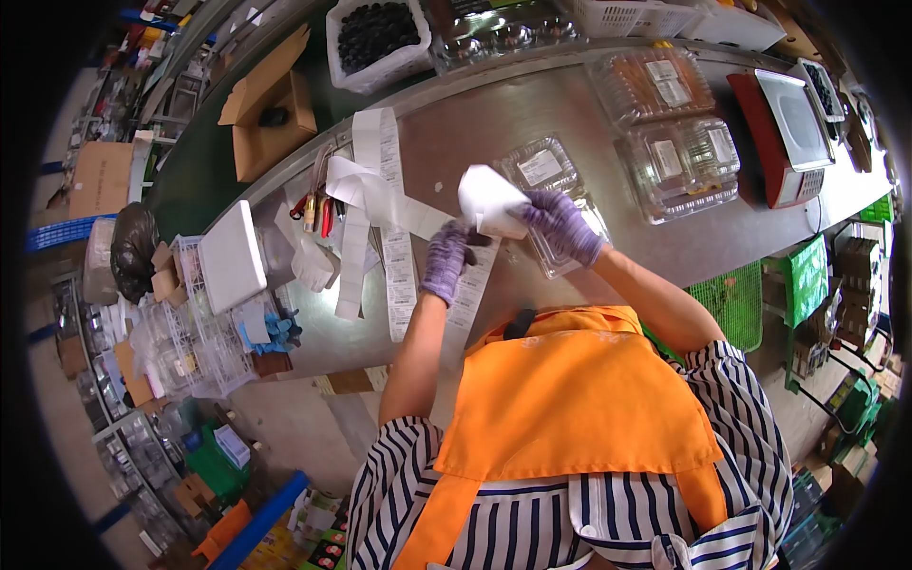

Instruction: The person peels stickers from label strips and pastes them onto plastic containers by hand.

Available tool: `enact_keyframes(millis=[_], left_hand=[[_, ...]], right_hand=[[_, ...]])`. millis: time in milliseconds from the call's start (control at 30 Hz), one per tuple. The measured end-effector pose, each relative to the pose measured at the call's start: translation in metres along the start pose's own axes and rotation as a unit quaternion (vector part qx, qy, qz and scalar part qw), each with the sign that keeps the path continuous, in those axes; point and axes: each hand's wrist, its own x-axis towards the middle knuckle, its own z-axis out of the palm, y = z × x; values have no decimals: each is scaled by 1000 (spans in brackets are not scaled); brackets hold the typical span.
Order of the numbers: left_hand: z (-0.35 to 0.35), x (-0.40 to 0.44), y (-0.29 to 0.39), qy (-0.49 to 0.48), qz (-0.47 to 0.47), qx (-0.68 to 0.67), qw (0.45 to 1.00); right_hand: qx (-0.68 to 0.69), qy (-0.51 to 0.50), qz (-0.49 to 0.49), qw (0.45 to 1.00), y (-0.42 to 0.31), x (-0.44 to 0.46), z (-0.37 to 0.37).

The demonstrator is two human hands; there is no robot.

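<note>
My right hand, in a purple knitted glove, is closed on a curled piece of white label paper. My left hand, gloved the same way, has its fingers bent at the lower edge of that paper and over a printed label strip. Another long label strip runs down the metal table to the left, with loose white backing paper looped across it. A labelled clear clamshell box lies just beyond my right hand, and a second clear container is partly hidden under it.
Stacked clamshells and a red scale stand on the right. Scissors and tools lie at left, near a white board. Behind are an open carton and a white basket of dark fruit.
</note>
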Motion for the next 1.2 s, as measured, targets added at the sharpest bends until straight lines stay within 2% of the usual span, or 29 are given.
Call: enact_keyframes(millis=[33, 100, 133, 200, 233, 267, 333, 367, 467, 533, 567, 600, 667, 800, 867, 900, 933, 967, 1033, 1067, 1133, 1167, 1200], left_hand=[[1, -2, 3, 72, 48, 27, 996], [3, -16, 22, 48, 147, 86, 984], [5, -28, 37, -2, 135, 91, 987], [8, -17, 28, -36, 99, 91, 990], [11, -11, 27, -54, 82, 93, 991], [17, -16, 42, -15, 42, 60, 997], [14, -8, 53, 11, 18, -47, 999], [14, -7, 57, 23, 4, -101, 995], [18, -10, 71, 15, 18, -77, 997], [18, -7, 72, 11, 25, -66, 997], [12, 9, 57, 7, 92, -26, 995], [10, 17, 53, 3, 159, 14, 987], [20, 5, 62, 40, 38, -78, 995], [25, 5, 66, 75, 5, -89, 993], [26, 13, 70, 114, -5, -133, 984], [3, 39, 53, 59, 17, -212, 975], [-10, 54, 49, 51, 52, -315, 946], [-20, 62, 50, 43, 88, -413, 905], [-30, 55, 67, 117, 109, -363, 918], [-28, 43, 70, 157, 141, -291, 933], [-4, 18, 69, 160, 269, -129, 941], [8, 8, 64, 160, 328, -47, 930], [15, 6, 52, 88, 277, -60, 955]], right_hand=[[47, -20, 83, 995, 2, 5, -8], [-21, -42, 107, 993, -1, 7, -14], [-91, -67, 105, 988, -5, 9, -14], [-229, -118, 98, 961, -10, 12, -13], [-188, -98, 63, 975, -8, 13, -10], [-146, -77, 28, 986, -6, 14, -6], [-84, -28, -26, 996, -9, 9, 0], [-149, -16, -74, 986, -19, 3, 2], [-308, 16, -204, 929, -35, -2, 5], [-427, 40, -276, 860, -31, 2, 1], [-483, 53, -310, 817, -30, 4, -1], [-474, 81, -348, 805, -33, 4, 1], [-486, 100, -396, 773, -33, 4, 1], [-501, 69, -445, 739, -42, -4, -4], [-386, 63, -380, 839, -37, -7, -12], [-324, 59, -343, 880, -33, -10, -17], [-278, 118, -308, 902, -28, -13, -23], [-100, 149, -213, 961, -12, -12, -31], [-227, 143, -57, 962, 13, -12, -68], [-283, 136, -18, 949, 17, -17, -71], [-394, 117, 61, 910, 22, -27, -75], [-396, 122, 47, 909, 32, -28, -77], [-398, 127, 32, 908, 42, -28, -78]])
